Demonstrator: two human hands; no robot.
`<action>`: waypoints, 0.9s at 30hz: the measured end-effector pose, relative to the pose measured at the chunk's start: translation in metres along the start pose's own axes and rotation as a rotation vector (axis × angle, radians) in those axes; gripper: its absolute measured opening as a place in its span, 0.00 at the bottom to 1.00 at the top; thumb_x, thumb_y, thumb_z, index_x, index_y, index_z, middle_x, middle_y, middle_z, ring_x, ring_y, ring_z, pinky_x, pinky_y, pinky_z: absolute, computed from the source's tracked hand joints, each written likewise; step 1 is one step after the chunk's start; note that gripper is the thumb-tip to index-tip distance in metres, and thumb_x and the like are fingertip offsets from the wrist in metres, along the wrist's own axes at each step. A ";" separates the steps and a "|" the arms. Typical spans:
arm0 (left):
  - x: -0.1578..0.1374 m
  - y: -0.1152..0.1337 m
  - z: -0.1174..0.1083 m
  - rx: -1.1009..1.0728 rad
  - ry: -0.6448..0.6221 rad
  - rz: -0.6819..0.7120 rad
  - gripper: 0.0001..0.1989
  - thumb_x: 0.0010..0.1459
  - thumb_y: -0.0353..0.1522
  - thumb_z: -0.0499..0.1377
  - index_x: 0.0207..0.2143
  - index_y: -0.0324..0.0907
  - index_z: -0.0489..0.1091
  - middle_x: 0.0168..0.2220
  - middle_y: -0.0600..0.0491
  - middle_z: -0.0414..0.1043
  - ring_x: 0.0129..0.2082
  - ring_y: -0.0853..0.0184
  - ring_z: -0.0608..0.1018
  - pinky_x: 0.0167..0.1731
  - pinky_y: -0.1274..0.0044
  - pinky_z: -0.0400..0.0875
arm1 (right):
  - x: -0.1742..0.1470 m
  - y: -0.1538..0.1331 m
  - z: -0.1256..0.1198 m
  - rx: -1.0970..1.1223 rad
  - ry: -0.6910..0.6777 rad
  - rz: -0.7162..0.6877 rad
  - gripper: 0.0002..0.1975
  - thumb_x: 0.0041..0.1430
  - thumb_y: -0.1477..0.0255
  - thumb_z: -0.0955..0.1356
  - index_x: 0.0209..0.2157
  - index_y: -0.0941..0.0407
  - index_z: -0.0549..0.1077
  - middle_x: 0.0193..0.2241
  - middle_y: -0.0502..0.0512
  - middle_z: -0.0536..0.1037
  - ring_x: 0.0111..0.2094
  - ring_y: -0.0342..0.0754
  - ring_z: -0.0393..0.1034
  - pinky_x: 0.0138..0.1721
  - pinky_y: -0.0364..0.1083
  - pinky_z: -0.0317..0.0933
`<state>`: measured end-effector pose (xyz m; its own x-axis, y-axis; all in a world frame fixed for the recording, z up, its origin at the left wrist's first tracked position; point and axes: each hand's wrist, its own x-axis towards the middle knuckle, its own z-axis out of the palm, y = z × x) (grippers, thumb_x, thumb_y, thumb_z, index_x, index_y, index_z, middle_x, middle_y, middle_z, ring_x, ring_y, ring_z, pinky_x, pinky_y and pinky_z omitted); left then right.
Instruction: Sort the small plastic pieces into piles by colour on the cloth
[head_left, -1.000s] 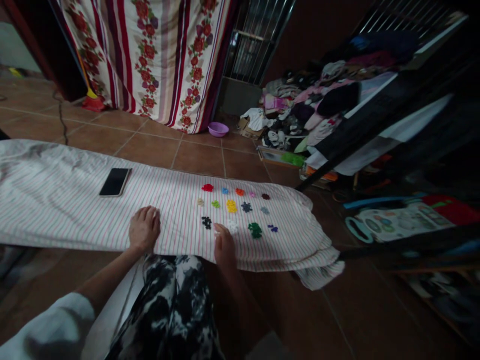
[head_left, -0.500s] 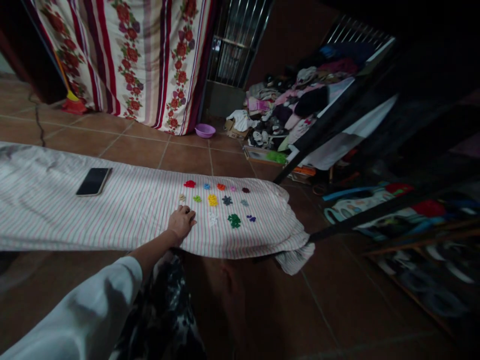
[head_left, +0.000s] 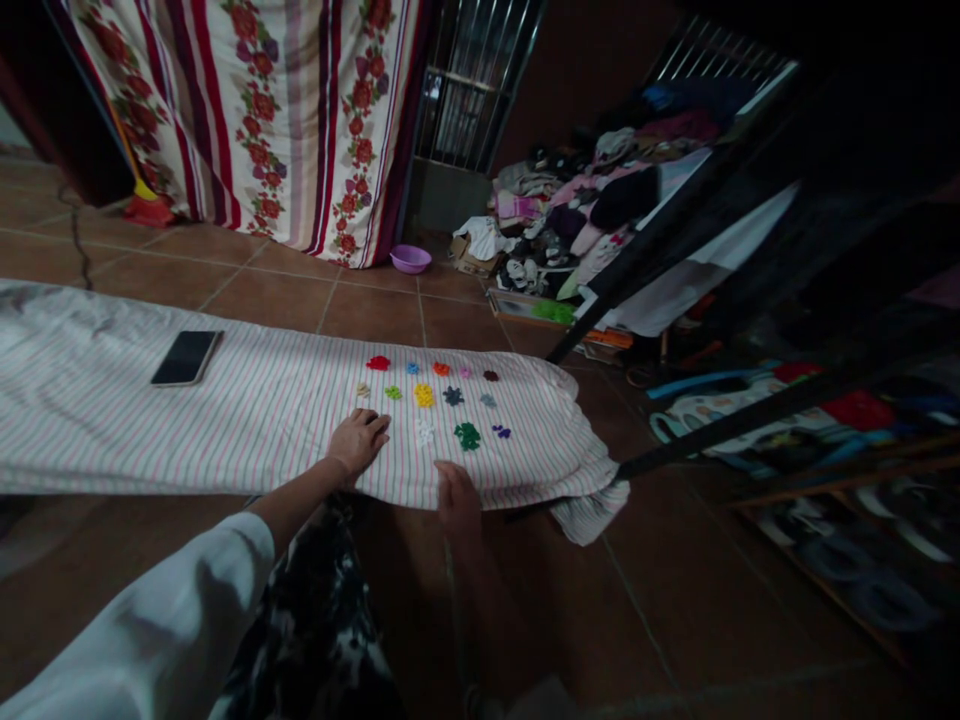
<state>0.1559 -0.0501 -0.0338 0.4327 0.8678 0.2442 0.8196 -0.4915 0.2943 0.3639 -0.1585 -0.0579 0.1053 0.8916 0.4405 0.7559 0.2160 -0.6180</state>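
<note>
My left hand [head_left: 360, 441] rests on the striped cloth [head_left: 247, 400], palm down with fingers loosely stretched out, just left of the white pile [head_left: 425, 432]. At the cloth's front edge is my right hand [head_left: 458, 497], somewhat dim, fingers extended and nothing visible in them. Small coloured pieces lie in separate piles beyond both hands. Among them are a red pile [head_left: 379, 363], a yellow pile [head_left: 424, 396], a dark green pile [head_left: 467, 436] and a purple pile [head_left: 502, 432]. Nearest my left fingertips are a beige pile [head_left: 363, 390] and a lime pile [head_left: 393, 393].
A phone [head_left: 187, 358] lies on the cloth to the left. Dark metal bars [head_left: 675, 445] slant past the right end. Beyond are a floral curtain [head_left: 262, 120], a purple basin [head_left: 410, 259] and a heap of clothes [head_left: 585, 205] on the tiled floor.
My right hand has come up from the dark below to the cloth's front edge. My left hand has shifted slightly left. The piles look unchanged.
</note>
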 end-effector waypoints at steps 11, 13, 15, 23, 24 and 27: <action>-0.022 -0.009 0.000 -0.167 0.213 0.007 0.19 0.60 0.36 0.49 0.51 0.37 0.63 0.54 0.42 0.62 0.56 0.59 0.63 0.55 0.62 0.63 | 0.098 0.004 0.041 -0.323 -0.373 -0.142 0.14 0.60 0.72 0.61 0.46 0.54 0.72 0.48 0.56 0.71 0.50 0.52 0.61 0.52 0.52 0.55; -0.033 -0.011 -0.001 -0.193 0.253 -0.018 0.19 0.61 0.35 0.47 0.51 0.36 0.63 0.54 0.42 0.62 0.56 0.60 0.63 0.55 0.64 0.63 | 0.099 0.008 0.042 -0.305 -0.382 -0.145 0.12 0.59 0.72 0.63 0.44 0.55 0.73 0.45 0.56 0.72 0.48 0.52 0.62 0.51 0.51 0.56; -0.046 -0.010 -0.002 -0.228 0.294 -0.033 0.18 0.61 0.33 0.46 0.52 0.36 0.63 0.54 0.42 0.62 0.56 0.62 0.64 0.55 0.66 0.63 | 0.099 0.011 0.040 -0.272 -0.373 -0.158 0.11 0.59 0.72 0.63 0.42 0.55 0.74 0.42 0.56 0.73 0.46 0.50 0.63 0.50 0.49 0.56; -0.090 -0.003 -0.012 -0.293 0.364 0.022 0.19 0.61 0.28 0.46 0.54 0.40 0.60 0.54 0.45 0.64 0.56 0.65 0.65 0.54 0.67 0.65 | 0.097 0.018 0.038 -0.143 -0.338 -0.223 0.07 0.58 0.71 0.65 0.37 0.56 0.73 0.39 0.56 0.74 0.44 0.49 0.65 0.49 0.49 0.58; -0.093 -0.002 -0.014 -0.290 0.367 0.027 0.19 0.61 0.28 0.47 0.54 0.41 0.60 0.54 0.45 0.64 0.56 0.65 0.65 0.54 0.67 0.65 | 0.097 0.019 0.038 -0.129 -0.343 -0.230 0.08 0.57 0.70 0.66 0.39 0.56 0.73 0.41 0.56 0.74 0.45 0.50 0.65 0.49 0.49 0.58; -0.099 -0.001 -0.018 -0.284 0.371 0.035 0.19 0.61 0.28 0.47 0.54 0.41 0.61 0.53 0.46 0.65 0.55 0.65 0.66 0.54 0.67 0.65 | 0.096 0.022 0.038 -0.109 -0.363 -0.249 0.15 0.53 0.69 0.69 0.44 0.56 0.71 0.46 0.57 0.73 0.49 0.51 0.63 0.50 0.51 0.58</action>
<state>0.1052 -0.1368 -0.0415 0.2527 0.7910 0.5572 0.6495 -0.5655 0.5083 0.3661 -0.0530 -0.0545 -0.3075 0.9037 0.2981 0.7951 0.4161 -0.4412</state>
